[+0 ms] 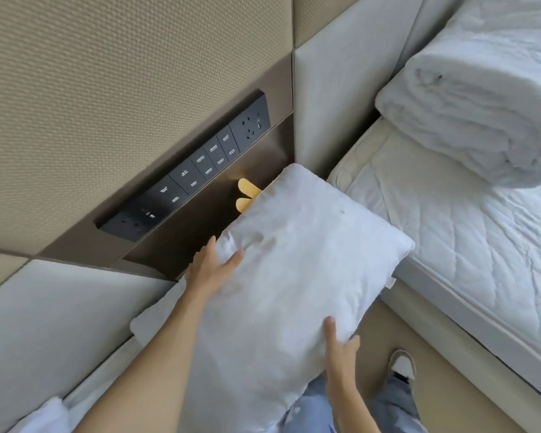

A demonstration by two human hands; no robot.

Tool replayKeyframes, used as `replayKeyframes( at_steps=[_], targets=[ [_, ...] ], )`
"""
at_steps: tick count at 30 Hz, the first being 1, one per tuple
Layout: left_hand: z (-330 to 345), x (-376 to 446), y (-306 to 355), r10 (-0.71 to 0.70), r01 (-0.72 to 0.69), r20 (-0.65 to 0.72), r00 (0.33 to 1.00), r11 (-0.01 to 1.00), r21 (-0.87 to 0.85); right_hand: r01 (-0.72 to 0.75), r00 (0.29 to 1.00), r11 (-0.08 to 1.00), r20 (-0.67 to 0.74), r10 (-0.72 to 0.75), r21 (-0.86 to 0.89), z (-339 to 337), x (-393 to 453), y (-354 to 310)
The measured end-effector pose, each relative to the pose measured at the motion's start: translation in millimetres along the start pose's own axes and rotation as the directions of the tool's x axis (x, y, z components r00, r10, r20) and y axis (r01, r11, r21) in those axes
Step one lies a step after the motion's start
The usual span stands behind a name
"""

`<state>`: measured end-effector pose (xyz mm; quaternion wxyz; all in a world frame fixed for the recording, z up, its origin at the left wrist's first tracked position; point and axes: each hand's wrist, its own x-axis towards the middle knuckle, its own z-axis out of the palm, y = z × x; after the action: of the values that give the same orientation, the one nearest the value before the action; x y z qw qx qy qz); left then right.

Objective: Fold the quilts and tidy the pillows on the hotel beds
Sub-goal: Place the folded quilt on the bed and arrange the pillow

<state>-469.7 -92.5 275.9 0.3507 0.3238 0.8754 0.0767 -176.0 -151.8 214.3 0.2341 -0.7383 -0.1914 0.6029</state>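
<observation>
I hold a white pillow [297, 260] in the air over the gap between two beds. My left hand [208, 270] grips its left edge, thumb on top and fingers curled behind. My right hand [338, 342] grips the lower right edge, with the thumb pressed on the front. On the right bed a folded white quilt [478, 114] lies near the headboard. Another white pillow [152, 320] shows partly under the held one on the left bed.
A dark switch and socket panel [197, 170] is set in the wall between the grey padded headboards [331, 98]. A yellow object [247, 193] pokes out behind the pillow. The right bed's mattress [456, 245] lies bare. My legs and a shoe [402, 365] stand on beige floor.
</observation>
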Motion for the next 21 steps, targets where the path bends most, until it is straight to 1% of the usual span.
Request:
replayKeyframes(
  at_steps=[2,3,6,8,11,16,19,21],
  targets=[
    [4,14,-12,0.003,-0.003,0.089,0.996,1.000,-0.001,-0.074,0.997,0.994,0.007,0.073,0.083,9,0,26],
    [5,18,-17,-0.001,0.006,0.121,0.993,0.999,-0.038,-0.084,0.997,0.992,0.012,0.083,0.094,15,-6,31],
    [6,14,-23,0.036,-0.006,0.161,0.986,0.983,-0.184,-0.034,0.995,0.994,0.101,0.023,0.102,29,-26,31],
    [2,6,-21,0.072,-0.037,0.173,0.982,0.980,-0.198,-0.039,0.988,0.991,0.154,0.019,0.130,34,-42,20],
    [-11,-1,-14,0.067,-0.014,0.226,0.972,0.974,-0.225,-0.011,0.976,0.986,0.218,-0.026,0.164,34,-50,13],
    [-23,-23,4,0.073,-0.024,0.176,0.982,0.963,-0.268,0.016,0.965,0.970,0.250,-0.079,0.243,16,-73,-15],
    [-33,-41,26,0.085,-0.049,0.126,0.988,0.964,-0.263,0.048,0.961,0.953,0.245,-0.126,0.300,-4,-86,-35],
    [-42,-55,48,0.097,-0.068,0.090,0.991,0.957,-0.283,0.044,0.954,0.931,0.260,-0.147,0.363,-19,-97,-54]
  ],
)
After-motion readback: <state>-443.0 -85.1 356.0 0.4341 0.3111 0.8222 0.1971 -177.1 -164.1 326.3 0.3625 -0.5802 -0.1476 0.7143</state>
